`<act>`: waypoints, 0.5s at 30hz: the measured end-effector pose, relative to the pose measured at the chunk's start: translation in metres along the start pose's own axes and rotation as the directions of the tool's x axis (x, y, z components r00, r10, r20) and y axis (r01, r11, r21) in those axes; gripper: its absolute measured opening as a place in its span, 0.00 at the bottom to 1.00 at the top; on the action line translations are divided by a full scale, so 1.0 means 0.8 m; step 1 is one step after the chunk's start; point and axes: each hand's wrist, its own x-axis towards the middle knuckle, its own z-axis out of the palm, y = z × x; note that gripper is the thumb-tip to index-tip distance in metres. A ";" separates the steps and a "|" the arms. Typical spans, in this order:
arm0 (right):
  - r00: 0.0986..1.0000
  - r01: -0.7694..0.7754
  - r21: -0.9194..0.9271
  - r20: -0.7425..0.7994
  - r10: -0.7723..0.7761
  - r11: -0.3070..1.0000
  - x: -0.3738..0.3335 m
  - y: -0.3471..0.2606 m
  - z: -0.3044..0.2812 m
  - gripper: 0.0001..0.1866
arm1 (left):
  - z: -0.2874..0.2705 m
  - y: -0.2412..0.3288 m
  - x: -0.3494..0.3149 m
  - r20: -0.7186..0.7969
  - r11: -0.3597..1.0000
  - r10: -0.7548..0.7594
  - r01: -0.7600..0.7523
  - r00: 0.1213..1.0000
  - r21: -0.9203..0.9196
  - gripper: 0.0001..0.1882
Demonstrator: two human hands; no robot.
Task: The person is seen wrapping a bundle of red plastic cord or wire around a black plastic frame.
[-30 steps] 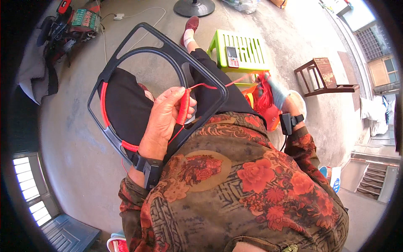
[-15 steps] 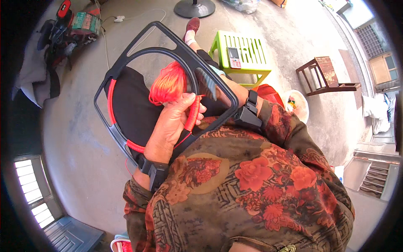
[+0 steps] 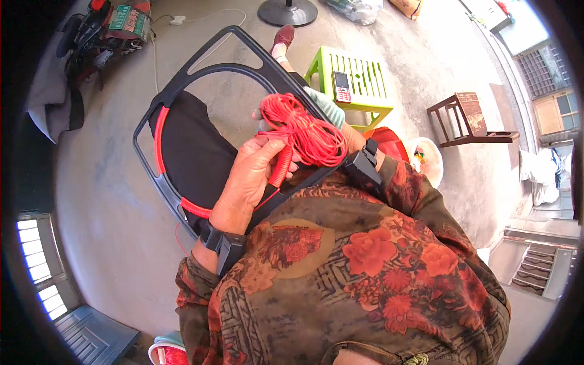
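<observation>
A black frame [image 3: 210,48] with a round inner opening lies tilted across my lap. Tight turns of red cord [image 3: 160,140] wrap parts of its inner ring. My left hand [image 3: 246,173] is closed around the ring at a cord-wound stretch, thumb on top by the last turns. A loose bundle of red cord [image 3: 304,131] lies over the frame's right side, just beyond my left thumb. My right hand [image 3: 328,109], in what looks like a striped glove, is mostly hidden behind frame and bundle. Its greyish fingertips show at the bundle's left edge, gripping it.
A green slatted stool [image 3: 371,91] holds a mobile phone [image 3: 342,87]. Further right stand a white bucket [image 3: 432,161] and a small wooden chair [image 3: 471,118]. A round black base [image 3: 288,12] is ahead, and a motorbike-like vehicle [image 3: 106,36] stands far left.
The cord bundle has moved right, from inside the ring to over the frame's right side. My right hand has come to the bundle. My left hand keeps its grip.
</observation>
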 end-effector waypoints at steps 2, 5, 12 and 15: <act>1.000 0.024 0.072 -0.001 -0.024 0.997 -0.009 0.004 0.005 0.28 | -0.001 -0.001 0.002 0.016 1.000 0.012 -0.012 1.000 -0.003 0.10; 0.994 0.090 0.300 -0.083 -0.068 0.950 -0.001 0.003 0.009 0.29 | -0.004 -0.001 0.002 0.039 0.999 0.033 -0.033 0.999 -0.015 0.10; 0.995 0.058 -0.022 0.078 -0.056 0.998 -0.027 -0.009 0.008 0.27 | 0.000 -0.003 0.002 0.005 0.999 0.030 -0.030 1.000 0.044 0.11; 1.000 0.018 -0.477 0.016 -0.012 0.879 -0.016 -0.039 0.006 0.23 | 0.000 -0.005 0.000 -0.010 0.998 0.038 -0.037 0.999 0.051 0.11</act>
